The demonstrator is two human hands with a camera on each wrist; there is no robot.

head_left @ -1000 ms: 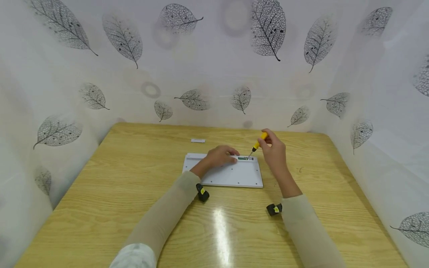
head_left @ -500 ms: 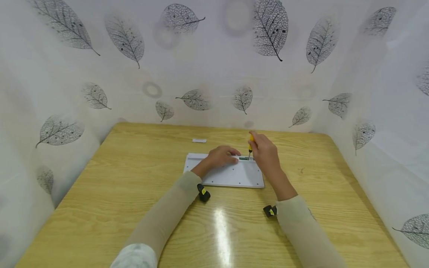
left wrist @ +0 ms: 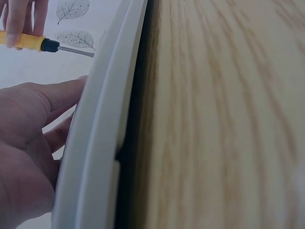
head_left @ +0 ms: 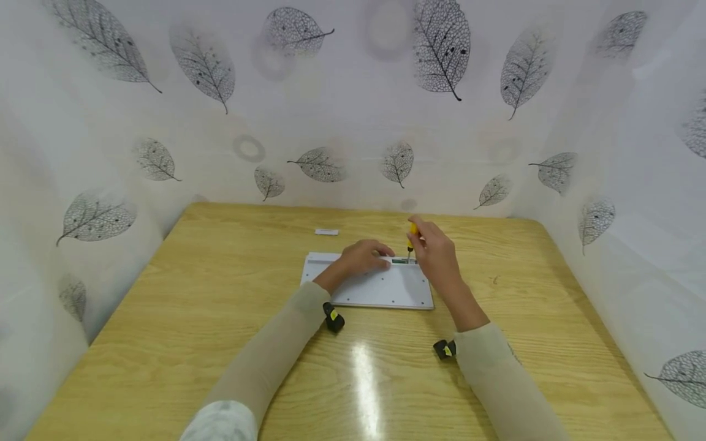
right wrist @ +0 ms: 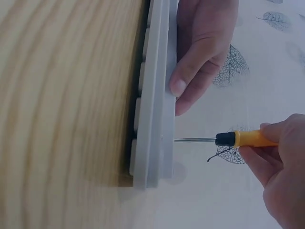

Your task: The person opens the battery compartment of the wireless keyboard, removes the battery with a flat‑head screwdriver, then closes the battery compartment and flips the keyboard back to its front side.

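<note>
A white keyboard (head_left: pixel 382 293) lies back side up on the table, its keys facing down in the right wrist view. My left hand (head_left: pixel 362 257) holds it at the far edge, thumb on the back and fingers along the raised rear ridge. An open slot with a green strip (head_left: pixel 399 261) shows just right of those fingers. My right hand (head_left: pixel 438 253) grips a yellow screwdriver (head_left: pixel 412 236) with a black collar. The screwdriver stands nearly upright, its metal shaft (right wrist: pixel 194 140) reaching to the keyboard's back by the slot in the right wrist view.
A small white flat piece (head_left: pixel 326 232) lies behind the keyboard on the wooden table (head_left: pixel 231 275). Leaf-patterned curtains (head_left: pixel 353 110) enclose the table's back and sides. A black wrist camera (head_left: pixel 333 318) sits on the left sleeve, another camera (head_left: pixel 444 349) on the right.
My right hand has moved left with the screwdriver, which has gone from leaning right to nearly upright at the slot. The left hand and the keyboard stay in place.
</note>
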